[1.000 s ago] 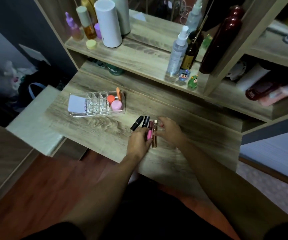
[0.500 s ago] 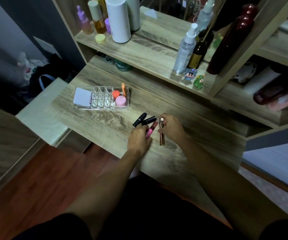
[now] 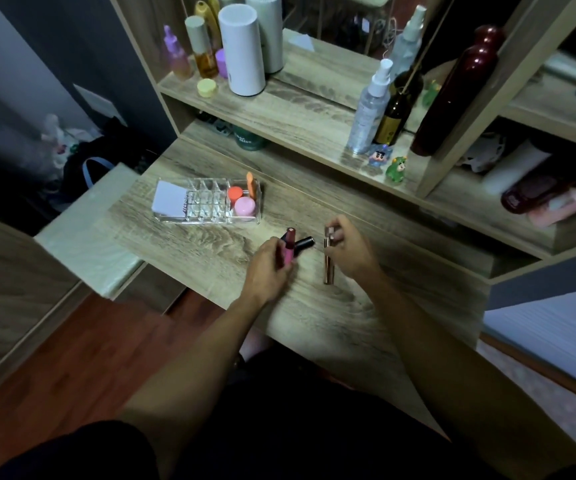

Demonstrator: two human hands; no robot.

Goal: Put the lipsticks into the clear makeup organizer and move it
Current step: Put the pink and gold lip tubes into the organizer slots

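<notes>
Head view, looking down: the left hand [image 3: 267, 268] is closed around a pink lipstick [image 3: 288, 249], its dark red cap poking up past the fingers. Just beyond that hand, a black lipstick [image 3: 304, 242] lies on the wooden surface [image 3: 193, 244], partly hidden behind the pink one. The right hand [image 3: 347, 249] is narrowly pinched on the top end of a rose-gold lipstick [image 3: 329, 261]; thumb and fingertips grip its cap while the lower end points back toward the person, whether lifted off the surface or resting on it I cannot tell. The two hands are near each other but apart, with bare wood between them.

Ahead and to the left of the left hand, well apart from it, stands the clear makeup organizer [image 3: 210, 218]. Its left compartment holds a white card [image 3: 170, 202]. The middle grid of small cells looks see-through, and I cannot tell whether anything sits in them. Its right compartment holds an orange-capped pot [image 3: 234, 192], a pink-lidded pot [image 3: 245, 206] and an orange stick [image 3: 250, 183] leaning upright at the back.
</notes>
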